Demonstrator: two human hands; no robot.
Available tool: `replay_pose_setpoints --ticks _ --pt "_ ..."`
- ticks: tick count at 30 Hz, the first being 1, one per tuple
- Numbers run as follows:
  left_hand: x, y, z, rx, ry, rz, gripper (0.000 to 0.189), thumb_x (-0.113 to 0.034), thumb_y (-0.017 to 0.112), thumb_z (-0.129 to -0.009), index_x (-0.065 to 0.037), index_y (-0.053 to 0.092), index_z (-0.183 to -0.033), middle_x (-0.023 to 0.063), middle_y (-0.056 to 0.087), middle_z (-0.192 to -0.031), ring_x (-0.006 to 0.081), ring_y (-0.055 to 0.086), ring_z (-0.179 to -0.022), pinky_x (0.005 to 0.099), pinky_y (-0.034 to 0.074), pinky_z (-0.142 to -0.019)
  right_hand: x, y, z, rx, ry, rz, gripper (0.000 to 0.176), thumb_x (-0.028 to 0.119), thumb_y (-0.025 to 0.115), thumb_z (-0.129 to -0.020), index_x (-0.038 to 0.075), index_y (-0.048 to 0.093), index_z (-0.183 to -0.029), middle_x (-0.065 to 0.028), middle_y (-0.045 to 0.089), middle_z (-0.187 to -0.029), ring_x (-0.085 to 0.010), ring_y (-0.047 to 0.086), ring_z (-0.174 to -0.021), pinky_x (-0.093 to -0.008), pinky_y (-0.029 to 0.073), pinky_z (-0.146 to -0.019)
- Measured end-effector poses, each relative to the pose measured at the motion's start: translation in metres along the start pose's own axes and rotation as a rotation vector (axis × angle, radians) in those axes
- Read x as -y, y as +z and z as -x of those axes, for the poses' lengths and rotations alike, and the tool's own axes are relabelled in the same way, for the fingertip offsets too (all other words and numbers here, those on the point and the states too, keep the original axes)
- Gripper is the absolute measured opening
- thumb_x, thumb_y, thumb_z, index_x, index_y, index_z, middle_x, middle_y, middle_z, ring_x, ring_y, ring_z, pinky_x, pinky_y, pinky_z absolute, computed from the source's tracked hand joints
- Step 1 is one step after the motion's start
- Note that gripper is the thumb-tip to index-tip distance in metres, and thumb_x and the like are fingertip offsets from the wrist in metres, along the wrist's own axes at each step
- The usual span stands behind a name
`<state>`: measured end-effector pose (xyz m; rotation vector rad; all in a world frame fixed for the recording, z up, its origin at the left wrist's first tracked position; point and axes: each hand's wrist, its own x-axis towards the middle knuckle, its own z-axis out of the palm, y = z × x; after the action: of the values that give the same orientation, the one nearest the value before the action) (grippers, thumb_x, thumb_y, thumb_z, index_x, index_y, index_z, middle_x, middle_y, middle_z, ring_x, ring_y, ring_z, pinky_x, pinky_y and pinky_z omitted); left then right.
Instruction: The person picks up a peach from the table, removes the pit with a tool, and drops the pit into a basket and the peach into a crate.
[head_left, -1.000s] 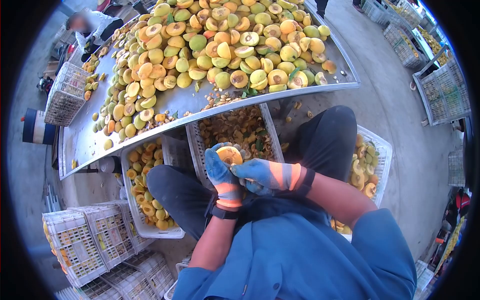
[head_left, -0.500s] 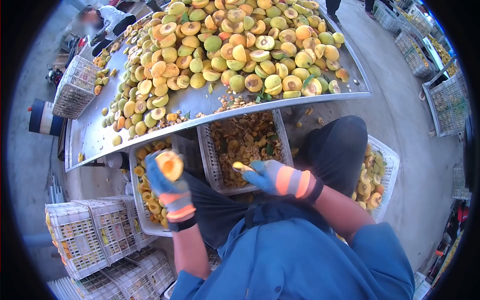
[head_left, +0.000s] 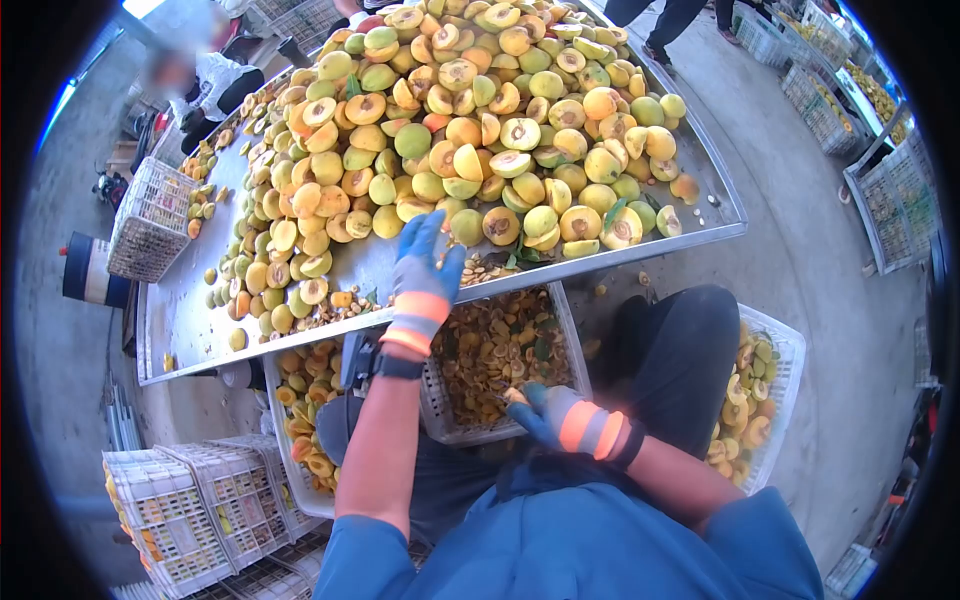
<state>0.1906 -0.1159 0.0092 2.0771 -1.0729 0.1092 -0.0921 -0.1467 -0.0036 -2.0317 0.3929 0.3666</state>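
Wearing a blue, grey and orange glove, my left hand (head_left: pixel 425 265) reaches over the front edge of the metal table (head_left: pixel 600 248). Its fingers are apart and hold nothing, close to the pile of halved yellow-green peaches (head_left: pixel 458 160). My right hand (head_left: pixel 560 415), gloved alike, is closed low over a white crate (head_left: pixel 575 345) of pits and scraps (head_left: pixel 490 350). A small tool with a pale tip (head_left: pixel 516 397) pokes out of its fingers; the rest is hidden by the glove.
Crates of pitted halves stand by my legs, at left (head_left: pixel 300 480) and right (head_left: pixel 785 400). Stacked white crates (head_left: pixel 190 500) are at lower left. A person (head_left: pixel 215 90) works at the far left; another person's legs (head_left: pixel 675 25) show behind the table.
My left hand held a peach half near the left crate; that half is gone from it, and the hand has moved up and right to the pile. My right hand has shifted slightly lower.
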Motion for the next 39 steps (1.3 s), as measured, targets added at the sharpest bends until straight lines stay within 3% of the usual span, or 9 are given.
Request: replay_pose_setpoints --ticks 4,8,13,16,18,25,31,35,39 --pt "0.012 0.046 -0.027 0.161 0.097 -0.394 0.062 -0.015 0.082 -0.079 -0.013 0.064 -0.139 0.0195 0.059 -0.137 0.042 0.061 -0.122 0.0476 0.052 -0.106 0.01 -0.018 0.004 -0.053 0.089 -0.121 0.047 0.046 0.046 -0.11 0.004 0.063 -0.12 -0.0285 0.072 -0.102 -0.05 0.069 -0.097 -0.0563 0.053 -0.085" --pt "0.027 0.04 -0.026 0.076 -0.029 -0.201 0.057 -0.012 0.079 -0.082 -0.007 0.063 -0.136 0.0178 0.065 -0.126 0.0367 0.068 -0.11 0.0438 0.057 -0.096 0.01 -0.02 0.007 -0.215 -0.067 -0.301 0.034 0.035 0.055 -0.109 0.003 0.064 -0.117 -0.0269 0.071 -0.096 -0.0474 0.069 -0.092 -0.0513 0.053 -0.079" --pt "-0.005 -0.022 0.017 -0.059 -0.671 1.253 0.04 -0.036 0.056 -0.106 -0.011 0.06 -0.137 0.006 0.071 -0.101 0.0169 0.065 -0.072 0.0326 0.053 -0.059 0.041 -0.059 0.003 -0.318 -0.241 -0.607 0.021 0.017 0.061 -0.107 -0.002 0.066 -0.114 -0.0151 0.07 -0.093 -0.0221 0.066 -0.085 -0.0386 0.053 -0.075" --pt "-0.043 -0.057 0.059 -0.103 -0.9 1.532 0.047 -0.057 0.046 -0.107 -0.015 0.063 -0.121 0.0061 0.068 -0.095 0.018 0.06 -0.068 0.0295 0.045 -0.056 0.05 -0.057 -0.01 -0.304 -0.309 -0.573 0.024 0.015 0.062 -0.106 -0.004 0.065 -0.121 -0.0217 0.071 -0.098 -0.0352 0.07 -0.087 -0.0405 0.054 -0.075" --pt "-0.064 -0.066 0.082 -0.113 -0.848 1.619 0.047 -0.058 0.046 -0.107 -0.015 0.063 -0.12 0.0063 0.068 -0.095 0.0184 0.061 -0.069 0.0305 0.046 -0.057 0.049 -0.053 -0.024 -0.466 -0.654 -0.137 0.022 0.015 0.061 -0.106 -0.003 0.066 -0.118 -0.0232 0.071 -0.097 -0.0389 0.069 -0.086 -0.0429 0.053 -0.074" --pt "-0.093 -0.06 0.14 -0.296 -0.605 1.175 0.051 -0.049 0.04 -0.111 -0.007 0.06 -0.131 0.0089 0.065 -0.116 0.0222 0.064 -0.107 0.0367 0.052 -0.098 0.078 -0.033 -0.016 -0.35 -0.585 -0.189 0.022 0.015 0.06 -0.103 -0.004 0.064 -0.114 -0.0243 0.067 -0.094 -0.0407 0.067 -0.08 -0.0461 0.054 -0.071" --pt "-0.086 -0.054 0.161 -0.233 -0.464 1.058 0.045 -0.035 0.037 -0.11 -0.004 0.06 -0.132 0.0084 0.064 -0.117 0.019 0.062 -0.109 0.0351 0.049 -0.101 0.067 -0.016 -0.005 -0.33 -0.695 -0.096 0.039 0.003 0.062 -0.095 -0.008 0.061 -0.133 -0.0283 0.062 -0.103 -0.0417 0.067 -0.081 -0.0463 0.056 -0.067" --pt "-0.088 -0.044 0.17 -0.308 -0.5 1.067 0.041 -0.031 0.038 -0.107 -0.004 0.059 -0.129 0.0093 0.065 -0.113 0.0217 0.064 -0.104 0.0359 0.053 -0.096 0.069 -0.01 0.006 -0.421 -0.646 0.128 0.03 0.024 0.052 -0.111 0.0 0.065 -0.123 -0.0239 0.071 -0.097 -0.0419 0.069 -0.084 -0.0469 0.053 -0.073" --pt "-0.098 -0.036 0.171 -0.335 -0.556 1.414 0.041 -0.04 0.04 -0.11 -0.008 0.057 -0.128 0.0112 0.066 -0.106 0.0263 0.067 -0.096 0.0404 0.057 -0.088 0.061 0.007 -0.003 -0.404 -0.621 -0.186 0.028 0.017 0.05 -0.109 0.002 0.065 -0.127 -0.0235 0.071 -0.103 -0.0414 0.07 -0.082 -0.046 0.056 -0.074"
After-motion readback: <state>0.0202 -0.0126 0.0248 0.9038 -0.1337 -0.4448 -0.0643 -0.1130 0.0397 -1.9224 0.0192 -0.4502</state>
